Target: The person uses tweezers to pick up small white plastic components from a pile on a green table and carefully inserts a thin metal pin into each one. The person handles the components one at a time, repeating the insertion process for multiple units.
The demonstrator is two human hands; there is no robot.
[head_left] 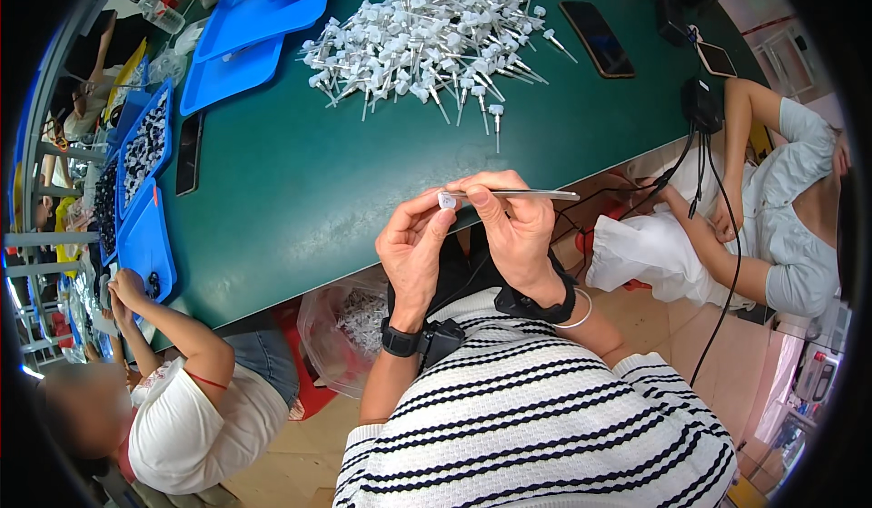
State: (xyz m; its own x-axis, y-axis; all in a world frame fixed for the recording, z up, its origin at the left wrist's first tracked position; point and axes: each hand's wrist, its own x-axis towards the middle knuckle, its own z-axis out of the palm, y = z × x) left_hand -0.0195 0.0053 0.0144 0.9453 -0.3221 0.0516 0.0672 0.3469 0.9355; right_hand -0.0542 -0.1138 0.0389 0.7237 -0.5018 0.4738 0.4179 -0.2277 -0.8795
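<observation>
Left grip (413,252): I pinch a white part (446,200).
Right grip (520,237): I pinch a metal tool (556,195).
Metal tool: long axis left-right, left end just beside the white part.

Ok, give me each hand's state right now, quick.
Left hand: closed, pinching a small white plastic piece at the fingertips.
Right hand: closed, holding a slim silver metal tool.
</observation>
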